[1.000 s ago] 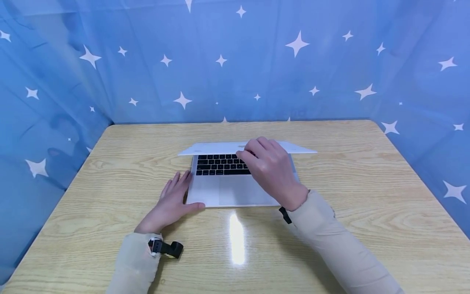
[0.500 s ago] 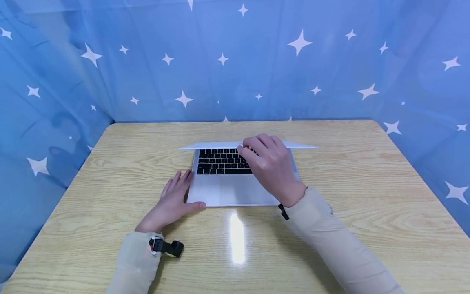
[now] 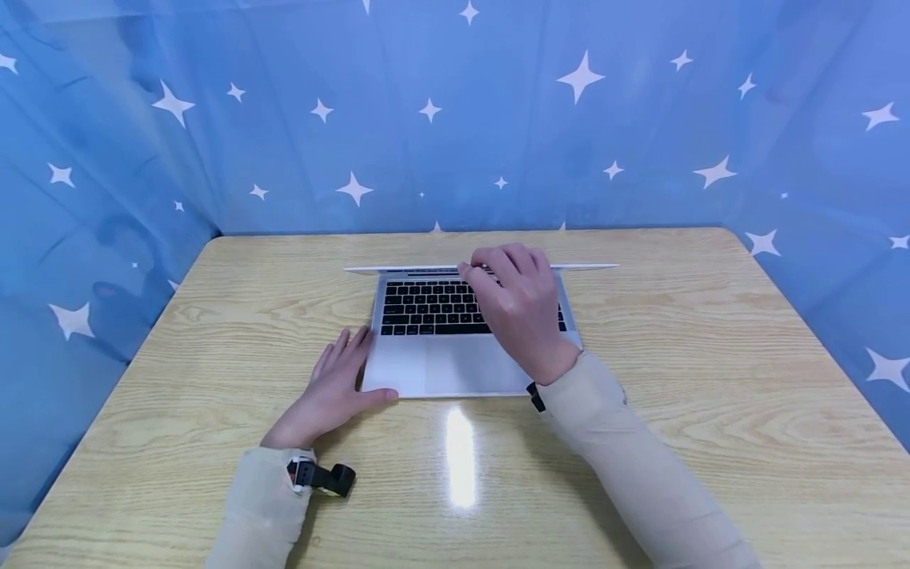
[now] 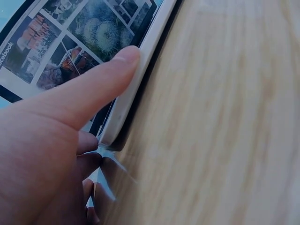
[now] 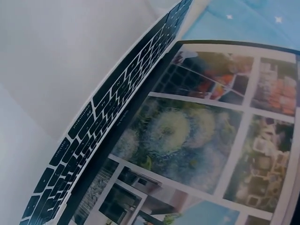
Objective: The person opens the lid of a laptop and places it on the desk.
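A silver laptop (image 3: 398, 367) lies on the table with its black keyboard (image 3: 419, 304) toward me. Its lid (image 3: 398, 269) stands raised and is seen nearly edge-on in the head view. My right hand (image 3: 522, 312) grips the top edge of the lid near its middle, fingers curled over it. The lit screen (image 5: 164, 131) shows a grid of pictures in the right wrist view, where the right hand is not visible. My left hand (image 3: 330, 395) rests at the base's front left corner. Its thumb (image 4: 103, 79) lies on the front edge, with the other fingers along the left side.
The laptop stands on a light wood-grain table (image 3: 711, 356). Behind and beside the table hangs a blue curtain (image 3: 498, 142) with white stars. A camera on a black strap (image 3: 330, 478) sits on the left wrist. A light reflection shines on the tabletop in front.
The right hand has lifted the lid farther up and back, so more of the keyboard shows and the lid appears thinner. The left hand has stayed in place.
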A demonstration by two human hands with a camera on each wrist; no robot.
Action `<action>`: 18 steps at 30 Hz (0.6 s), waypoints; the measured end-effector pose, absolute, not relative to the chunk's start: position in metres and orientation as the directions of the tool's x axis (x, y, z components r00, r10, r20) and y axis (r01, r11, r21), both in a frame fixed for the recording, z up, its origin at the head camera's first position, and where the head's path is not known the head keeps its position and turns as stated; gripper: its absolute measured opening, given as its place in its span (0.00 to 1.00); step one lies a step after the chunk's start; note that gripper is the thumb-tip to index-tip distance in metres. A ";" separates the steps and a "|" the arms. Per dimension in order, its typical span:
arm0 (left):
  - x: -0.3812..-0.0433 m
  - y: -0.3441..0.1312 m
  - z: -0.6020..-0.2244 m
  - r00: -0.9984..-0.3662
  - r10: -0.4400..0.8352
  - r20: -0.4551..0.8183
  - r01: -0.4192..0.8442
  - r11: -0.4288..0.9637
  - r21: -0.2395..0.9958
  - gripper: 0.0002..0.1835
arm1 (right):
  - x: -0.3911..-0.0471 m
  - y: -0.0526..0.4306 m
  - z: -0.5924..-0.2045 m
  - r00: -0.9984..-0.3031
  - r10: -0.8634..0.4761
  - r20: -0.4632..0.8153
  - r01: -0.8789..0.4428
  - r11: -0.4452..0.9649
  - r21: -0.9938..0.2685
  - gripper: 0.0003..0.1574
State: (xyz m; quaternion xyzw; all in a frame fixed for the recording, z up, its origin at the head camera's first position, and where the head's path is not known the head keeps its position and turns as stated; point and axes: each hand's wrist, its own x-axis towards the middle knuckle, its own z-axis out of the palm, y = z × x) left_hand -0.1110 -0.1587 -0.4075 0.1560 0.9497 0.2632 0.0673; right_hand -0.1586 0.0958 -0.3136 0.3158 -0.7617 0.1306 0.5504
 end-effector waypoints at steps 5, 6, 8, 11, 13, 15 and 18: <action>-0.111 -0.158 -0.409 -0.942 0.331 -0.047 0.259 0.812 0.524 0.55 | -0.166 0.095 -0.313 -0.218 -0.328 0.919 -0.608 0.783 0.135 0.12; -0.111 -0.158 -0.409 -0.943 0.330 -0.046 0.258 0.811 0.525 0.55 | -0.168 0.095 -0.313 -0.220 -0.327 0.919 -0.606 0.784 0.134 0.12; -0.111 -0.158 -0.410 -0.944 0.327 -0.046 0.256 0.814 0.521 0.55 | -0.171 0.094 -0.313 -0.214 -0.324 0.922 -0.601 0.787 0.137 0.10; -0.111 -0.158 -0.410 -0.945 0.324 -0.042 0.258 0.818 0.514 0.55 | -0.176 0.092 -0.313 -0.208 -0.315 0.926 -0.590 0.795 0.138 0.09; -0.112 -0.158 -0.410 -0.944 0.326 -0.043 0.260 0.820 0.510 0.55 | -0.179 0.091 -0.313 -0.199 -0.305 0.931 -0.577 0.804 0.140 0.09; -0.112 -0.158 -0.409 -0.945 0.325 -0.047 0.257 0.822 0.509 0.55 | -0.184 0.090 -0.314 -0.192 -0.292 0.937 -0.561 0.816 0.139 0.09; -0.112 -0.159 -0.408 -0.945 0.324 -0.048 0.256 0.822 0.509 0.55 | -0.190 0.088 -0.314 -0.185 -0.276 0.943 -0.541 0.830 0.136 0.09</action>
